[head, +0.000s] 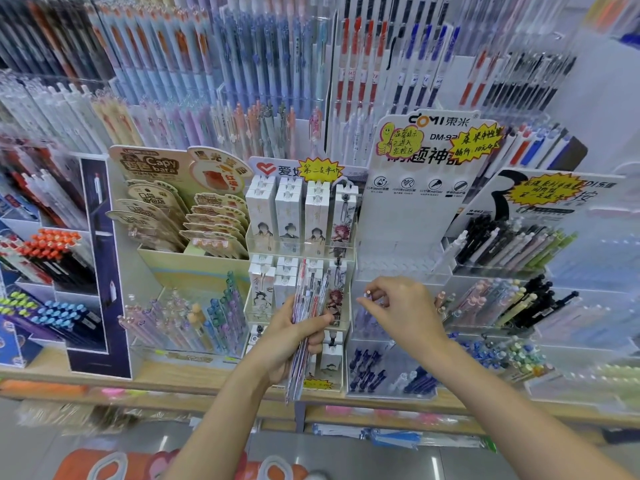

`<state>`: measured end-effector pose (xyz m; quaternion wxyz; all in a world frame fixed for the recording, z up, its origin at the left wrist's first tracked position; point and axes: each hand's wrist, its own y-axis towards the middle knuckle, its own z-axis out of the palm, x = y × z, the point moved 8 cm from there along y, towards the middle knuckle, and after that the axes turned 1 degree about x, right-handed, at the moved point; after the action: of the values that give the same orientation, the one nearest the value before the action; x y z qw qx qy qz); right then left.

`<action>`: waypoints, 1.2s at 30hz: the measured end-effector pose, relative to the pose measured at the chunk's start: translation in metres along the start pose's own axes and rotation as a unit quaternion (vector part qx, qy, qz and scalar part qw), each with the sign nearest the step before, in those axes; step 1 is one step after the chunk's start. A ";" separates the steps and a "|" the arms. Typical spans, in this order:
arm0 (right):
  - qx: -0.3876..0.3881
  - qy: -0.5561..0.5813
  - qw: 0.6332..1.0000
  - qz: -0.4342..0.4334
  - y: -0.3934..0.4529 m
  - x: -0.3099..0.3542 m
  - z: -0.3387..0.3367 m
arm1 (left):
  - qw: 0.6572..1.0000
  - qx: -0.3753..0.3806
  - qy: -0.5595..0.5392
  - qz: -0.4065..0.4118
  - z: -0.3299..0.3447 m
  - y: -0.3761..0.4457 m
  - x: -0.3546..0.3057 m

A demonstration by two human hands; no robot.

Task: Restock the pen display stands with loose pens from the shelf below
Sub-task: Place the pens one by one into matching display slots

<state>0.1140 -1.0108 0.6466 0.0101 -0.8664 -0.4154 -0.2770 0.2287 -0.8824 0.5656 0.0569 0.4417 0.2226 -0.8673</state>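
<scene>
— What have your hands got right now?

— My left hand (291, 336) is clamped round a bundle of loose pens (308, 327), thumb across the front, fingers curled behind; the bundle stands nearly upright, in front of the white boxed-pen rack (298, 237); my right hand (403, 311) is beside it, thumb and forefinger pinching a single pen (367, 294) by its top end, the other fingers loosely curled.

— And where is that single pen?

— Just over the clear acrylic stand (391, 341) under the tall white sign (426, 188); its upper tier looks bare, pale purple pens sit in the tier behind my fingers, dark blue ones (367, 372) lie in the bottom tier.

— The other containers?

— Left of my hands, a clear tray (187, 327) with pastel pens leaning back; above it a cream box of carded capybara packs (194, 216); far right, tiered racks (512, 251) with black, pink and green pens; all of it on the wooden counter (166, 382).
</scene>
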 end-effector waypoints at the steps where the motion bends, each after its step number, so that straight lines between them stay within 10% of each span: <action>1: 0.001 -0.004 1.000 -0.001 -0.001 -0.001 0.002 | 1.000 0.000 -0.001 0.000 0.000 0.000 0.000; 19: -0.085 -0.164 0.981 -0.065 -0.009 -0.013 0.024 | 1.000 0.019 0.000 0.017 0.011 0.001 -0.012; 25: -0.086 0.092 0.988 0.089 -0.022 -0.022 0.005 | 0.998 0.033 0.001 0.061 0.036 0.005 -0.037; 29: -0.061 0.586 0.734 0.339 -0.050 -0.021 0.022 | 0.993 0.035 0.002 0.115 0.064 0.024 -0.067; 36: -0.004 0.831 0.374 0.412 -0.050 0.031 0.036 | 0.975 -0.011 0.026 0.219 0.121 0.046 -0.095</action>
<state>0.1104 -0.9468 0.6209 0.4600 -0.2648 0.2114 -0.8207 0.2106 -0.9858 0.6871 0.2443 0.5011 0.1314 -0.8197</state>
